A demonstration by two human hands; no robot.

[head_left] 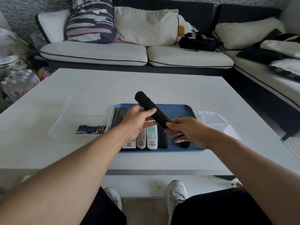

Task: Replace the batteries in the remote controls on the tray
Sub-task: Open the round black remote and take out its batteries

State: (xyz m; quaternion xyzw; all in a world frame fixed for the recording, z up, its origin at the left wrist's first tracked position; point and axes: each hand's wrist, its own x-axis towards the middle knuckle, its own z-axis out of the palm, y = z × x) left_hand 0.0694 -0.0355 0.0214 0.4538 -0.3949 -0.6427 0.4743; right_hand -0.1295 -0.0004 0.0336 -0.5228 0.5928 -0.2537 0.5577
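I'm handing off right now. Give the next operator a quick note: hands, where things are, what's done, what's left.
Left hand grips the black remote mid-body, lifted over the blue tray; right hand pinches its near end.
Other remotes lie on the tray, among them a white remote.
Batteries sit in the clear container left of the tray.
Done: one remote picked up. No cover looks open yet.
Left: open it, swap batteries, then repeat for the rest.

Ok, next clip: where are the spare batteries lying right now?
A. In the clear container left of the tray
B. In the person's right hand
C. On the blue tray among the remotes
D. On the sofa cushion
A: the batteries lie in a row inside the clear container on the table, just left of the blue tray, while both hands hold only the black remote.
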